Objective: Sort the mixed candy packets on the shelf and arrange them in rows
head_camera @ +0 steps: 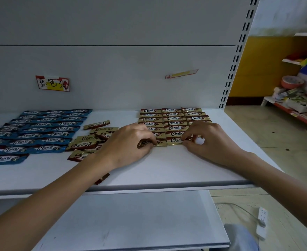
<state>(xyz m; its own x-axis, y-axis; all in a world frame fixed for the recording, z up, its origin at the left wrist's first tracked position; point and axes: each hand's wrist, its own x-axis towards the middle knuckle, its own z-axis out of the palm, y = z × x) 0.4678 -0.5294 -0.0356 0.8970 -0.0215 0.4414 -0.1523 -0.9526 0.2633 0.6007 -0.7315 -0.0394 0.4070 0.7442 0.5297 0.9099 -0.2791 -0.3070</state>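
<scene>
White shelf: blue packets rowed at left, gold packets gridded at right, loose pile between. Left hand, fingers curled, pinches the front-row packet; right hand pinches the neighbouring packet by its end.

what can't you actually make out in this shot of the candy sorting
All in the head view:
- gold packets, left column: several covered by the left hand
- right column's front end: behind the right hand
- brown packet at the shelf edge: mostly under the left forearm
- blue packets: nearest ones cut off by the left frame edge
- small print under "Choco": too small
</scene>
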